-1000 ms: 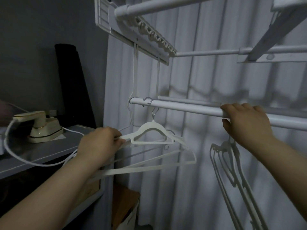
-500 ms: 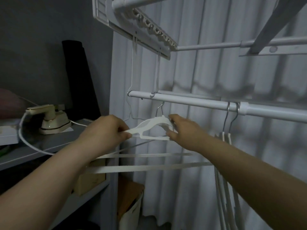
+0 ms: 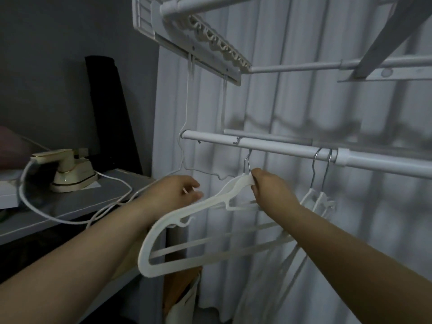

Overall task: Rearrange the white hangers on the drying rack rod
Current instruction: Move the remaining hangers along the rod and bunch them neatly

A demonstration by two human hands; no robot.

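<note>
- The right hand point(image 3: 273, 191) reaches in from the right and pinches the neck of a white hanger point(image 3: 143, 261) just under its metal hook.
- The hook runs up from the fingers to the underside of the drying rack rod point(image 3: 280, 147). Whether it sits on the rod or just below it is hard to make out.
- The held hanger is tilted: its neck is high by the right hand, and its left shoulder slopes down and near, ending in a rounded corner low in the middle of the view.
- A second set of pale bars shows close behind it, so more than one hanger may be in the bunch; blur keeps this unsure.
- The left hand point(image 3: 173, 195) is at the left, beside the upper slope of the hanger, with its fingers loosely bent. It is blurred, and I cannot tell whether it holds or even touches the hanger.
- Further right on the same rod, two more white hangers point(image 3: 320, 199) hang close together by metal hooks, just left of a thicker sleeve on the rod.
- Above, the white frame of the rack point(image 3: 198, 40) slants across the top of the view, in front of a pale pleated curtain point(image 3: 304, 108).
- On the left stands a grey desk point(image 3: 112, 192) with a cream iron point(image 3: 70, 171) on it; the iron's white cable point(image 3: 70, 222) loops across the surface.
- A dark upright roll point(image 3: 109, 108) leans against the far wall behind the desk.
</note>
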